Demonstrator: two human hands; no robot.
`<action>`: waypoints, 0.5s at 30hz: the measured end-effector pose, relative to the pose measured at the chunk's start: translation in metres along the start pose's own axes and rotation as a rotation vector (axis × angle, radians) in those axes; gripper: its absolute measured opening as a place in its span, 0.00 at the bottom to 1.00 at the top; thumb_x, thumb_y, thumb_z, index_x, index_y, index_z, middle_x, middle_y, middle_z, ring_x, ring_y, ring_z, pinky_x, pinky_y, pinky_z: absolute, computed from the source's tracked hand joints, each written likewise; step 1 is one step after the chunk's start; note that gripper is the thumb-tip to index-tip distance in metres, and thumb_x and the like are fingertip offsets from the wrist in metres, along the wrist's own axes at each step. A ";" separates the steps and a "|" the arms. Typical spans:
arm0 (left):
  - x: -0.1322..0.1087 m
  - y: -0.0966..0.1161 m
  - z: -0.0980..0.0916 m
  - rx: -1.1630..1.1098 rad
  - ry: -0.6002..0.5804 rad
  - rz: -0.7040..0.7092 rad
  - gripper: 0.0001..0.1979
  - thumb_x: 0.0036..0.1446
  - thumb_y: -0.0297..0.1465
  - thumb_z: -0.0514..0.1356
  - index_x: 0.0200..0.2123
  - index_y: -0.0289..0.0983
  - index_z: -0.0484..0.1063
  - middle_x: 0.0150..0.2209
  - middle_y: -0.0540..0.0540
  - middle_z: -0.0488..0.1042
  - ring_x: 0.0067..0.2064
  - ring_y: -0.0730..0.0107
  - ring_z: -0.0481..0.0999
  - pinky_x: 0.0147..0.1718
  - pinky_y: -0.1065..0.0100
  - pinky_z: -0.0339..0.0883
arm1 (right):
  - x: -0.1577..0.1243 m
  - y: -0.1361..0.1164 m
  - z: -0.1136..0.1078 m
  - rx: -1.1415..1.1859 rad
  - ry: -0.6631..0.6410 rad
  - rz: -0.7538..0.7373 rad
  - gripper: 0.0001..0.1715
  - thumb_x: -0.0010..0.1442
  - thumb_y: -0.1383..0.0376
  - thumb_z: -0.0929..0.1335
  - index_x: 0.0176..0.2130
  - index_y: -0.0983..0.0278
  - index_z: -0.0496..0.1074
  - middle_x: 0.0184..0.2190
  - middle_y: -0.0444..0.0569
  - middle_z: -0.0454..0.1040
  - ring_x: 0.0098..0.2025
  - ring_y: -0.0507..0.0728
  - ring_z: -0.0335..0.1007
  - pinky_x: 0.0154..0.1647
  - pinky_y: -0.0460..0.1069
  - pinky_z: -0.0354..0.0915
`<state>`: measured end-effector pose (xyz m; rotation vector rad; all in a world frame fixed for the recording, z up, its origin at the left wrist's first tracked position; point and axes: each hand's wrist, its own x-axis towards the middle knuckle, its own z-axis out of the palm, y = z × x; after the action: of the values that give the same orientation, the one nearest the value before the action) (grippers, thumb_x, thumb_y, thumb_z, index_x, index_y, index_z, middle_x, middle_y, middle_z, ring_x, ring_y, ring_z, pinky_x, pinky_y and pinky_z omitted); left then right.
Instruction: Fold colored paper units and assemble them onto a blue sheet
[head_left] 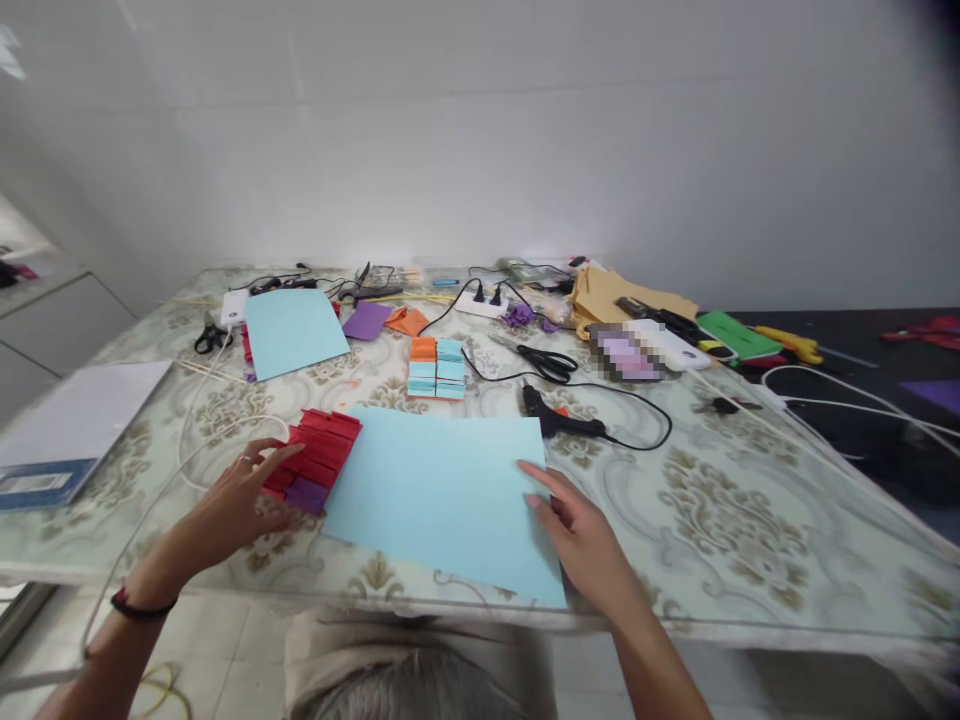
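Note:
A large light blue sheet [442, 495] lies flat on the patterned tablecloth near the front edge. My right hand [574, 520] rests at the sheet's right side, fingers apart, with the index fingertip on the paper. Beside the sheet's left edge is a piece of folded red paper strips [322, 445] with a purple part at its lower end. My left hand [247, 495] is at the left of the red piece, thumb apart from the other fingers, fingertips touching the strips. Behind the sheet sits a small block of orange and blue folded strips [436, 368].
A black glue gun [559, 415] with its cable and black scissors [547, 362] lie behind the sheet at right. Another blue sheet [295, 332] is at back left. A power strip [481, 303] stands at the back. White cables cross both sides.

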<state>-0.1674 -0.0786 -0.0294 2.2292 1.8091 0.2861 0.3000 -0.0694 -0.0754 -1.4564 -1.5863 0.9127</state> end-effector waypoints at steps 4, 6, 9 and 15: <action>0.004 0.005 -0.005 0.070 0.033 0.077 0.21 0.59 0.35 0.63 0.57 0.41 0.75 0.63 0.35 0.67 0.59 0.47 0.75 0.57 0.50 0.73 | 0.000 0.001 -0.002 -0.022 0.008 0.004 0.29 0.68 0.51 0.66 0.60 0.62 0.76 0.53 0.55 0.76 0.32 0.55 0.69 0.33 0.49 0.67; 0.007 0.007 -0.007 0.159 0.068 0.183 0.23 0.56 0.31 0.63 0.56 0.41 0.74 0.68 0.35 0.63 0.67 0.42 0.67 0.63 0.47 0.67 | 0.000 0.002 -0.002 -0.026 0.007 0.004 0.28 0.68 0.52 0.66 0.60 0.62 0.77 0.53 0.54 0.76 0.32 0.55 0.69 0.34 0.50 0.67; 0.015 0.015 -0.007 0.262 0.031 0.302 0.30 0.55 0.24 0.58 0.62 0.39 0.69 0.68 0.35 0.67 0.67 0.47 0.69 0.64 0.49 0.67 | 0.001 0.002 -0.002 -0.026 0.007 0.011 0.28 0.68 0.52 0.66 0.60 0.62 0.76 0.52 0.54 0.77 0.34 0.55 0.70 0.36 0.50 0.68; 0.030 0.029 -0.007 0.413 -0.009 0.326 0.32 0.58 0.22 0.56 0.66 0.39 0.68 0.56 0.37 0.79 0.52 0.50 0.82 0.46 0.55 0.78 | 0.002 0.002 -0.001 -0.009 0.005 0.014 0.29 0.67 0.51 0.66 0.60 0.63 0.77 0.55 0.56 0.76 0.39 0.58 0.74 0.39 0.51 0.69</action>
<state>-0.1364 -0.0539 -0.0141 2.8050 1.6074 -0.0483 0.3018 -0.0671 -0.0765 -1.4767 -1.5803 0.9098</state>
